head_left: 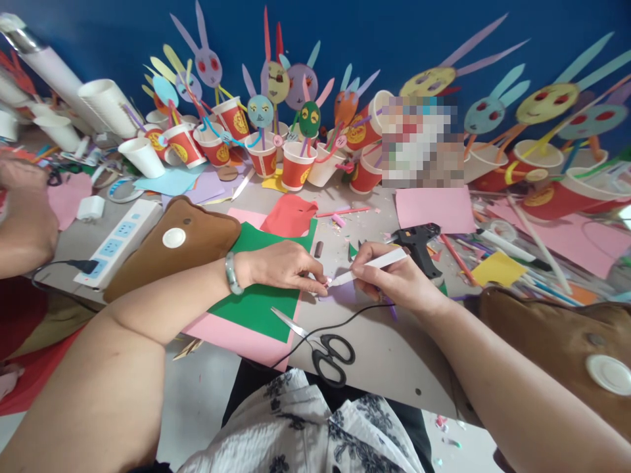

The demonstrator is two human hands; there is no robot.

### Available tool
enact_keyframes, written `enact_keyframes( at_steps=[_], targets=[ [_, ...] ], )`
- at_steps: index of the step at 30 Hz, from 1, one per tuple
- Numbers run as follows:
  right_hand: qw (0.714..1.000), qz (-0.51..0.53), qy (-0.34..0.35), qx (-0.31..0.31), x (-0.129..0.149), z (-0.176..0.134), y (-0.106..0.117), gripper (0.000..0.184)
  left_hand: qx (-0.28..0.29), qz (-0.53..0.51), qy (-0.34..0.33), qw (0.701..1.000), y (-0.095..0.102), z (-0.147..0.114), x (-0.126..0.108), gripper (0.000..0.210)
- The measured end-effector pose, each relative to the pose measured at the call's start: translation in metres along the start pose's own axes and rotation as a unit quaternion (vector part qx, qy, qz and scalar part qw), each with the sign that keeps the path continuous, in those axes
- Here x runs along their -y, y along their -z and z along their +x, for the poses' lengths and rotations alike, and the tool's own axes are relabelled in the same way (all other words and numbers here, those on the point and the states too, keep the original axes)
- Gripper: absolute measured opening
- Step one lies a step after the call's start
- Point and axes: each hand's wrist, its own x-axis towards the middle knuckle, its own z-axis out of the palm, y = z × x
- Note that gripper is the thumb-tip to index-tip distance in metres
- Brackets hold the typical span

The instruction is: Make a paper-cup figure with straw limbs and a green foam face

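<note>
My right hand (387,272) grips a white pen-like tool (387,261) whose narrow tip points down and left. At that tip, the fingers of my left hand (290,266) are pinched together on something small and pale pink, too small to name. A piece of light purple paper (340,291) lies flat under the tip. My left forearm crosses a green sheet (261,309), which rests on a pink sheet (231,338). Black-handled scissors (320,348) lie just below my hands, blades towards the green sheet. Beyond my right hand sits a black glue gun (419,246).
Red-and-white paper cups (298,164) with paper rabbit heads line the blue wall. Brown cushion-like bags (197,226) lie on both sides. A white power strip (121,240) and another person's arm (24,217) are at left. A black cable (340,323) crosses the table; pencils and paper scraps clutter the right.
</note>
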Motion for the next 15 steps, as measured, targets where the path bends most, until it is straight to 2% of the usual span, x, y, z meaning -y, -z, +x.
enact_keyframes(
  at_steps=[10,15],
  targets=[
    [0.999,-0.006,0.022,0.023,0.0006,-0.0011,-0.0024,0.034,0.014,0.014,-0.001,1.0,0.0018,0.0005,-0.0005,0.034],
    [1.0,0.005,0.023,0.013,-0.0016,-0.0018,0.001,0.033,0.015,0.011,0.002,1.0,0.0001,0.0011,0.0032,0.037]
  ],
)
